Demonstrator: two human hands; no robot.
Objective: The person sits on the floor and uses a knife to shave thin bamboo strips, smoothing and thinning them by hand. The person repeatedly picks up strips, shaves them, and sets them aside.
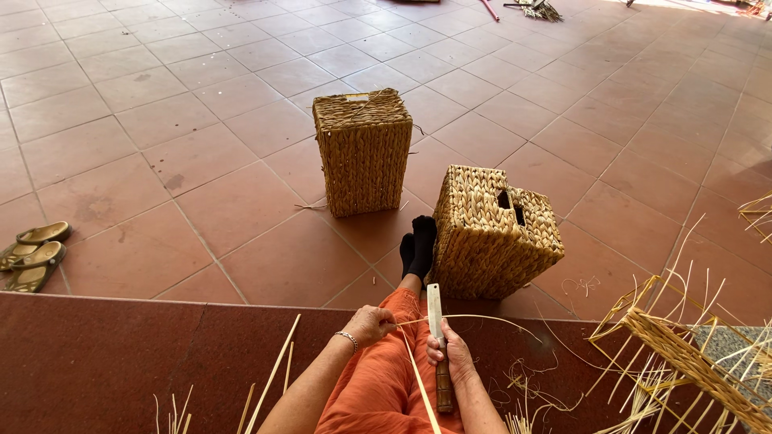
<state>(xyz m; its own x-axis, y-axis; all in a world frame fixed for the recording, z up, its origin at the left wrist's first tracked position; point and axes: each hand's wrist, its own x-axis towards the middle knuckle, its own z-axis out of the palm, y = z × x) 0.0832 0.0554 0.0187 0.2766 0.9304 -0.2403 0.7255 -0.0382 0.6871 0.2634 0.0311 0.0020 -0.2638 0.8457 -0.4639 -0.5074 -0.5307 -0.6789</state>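
Sitting on a dark red step, the person held a long knife with a pale flat blade and brown wooden handle [438, 345] upright in the right hand [453, 355], fingers wrapped tight around the handle. The left hand [368, 324] was pinched shut on a thin pale straw-coloured reed strip [418, 374], which ran from those fingertips across to the blade and trailed down over the orange trouser leg [378, 378].

Splitting such a strip cleanly probably called for keeping it taut against the edge, pulling evenly with the left hand while the right held the blade steady and angled away from the body; a slack strip would likely tear or wander off line.

No packages, labels or signs showed anywhere. Two tall rectangular woven straw baskets stood on the terracotta floor tiles [201, 153]: one upright [363, 153], well ahead, and one tilted [492, 233] just beside the black-socked foot [420, 241]. An unfinished wire-framed basket with loose straw ends [683, 354] lay to the right, and a pair of golden sandals [34, 255] sat far left.
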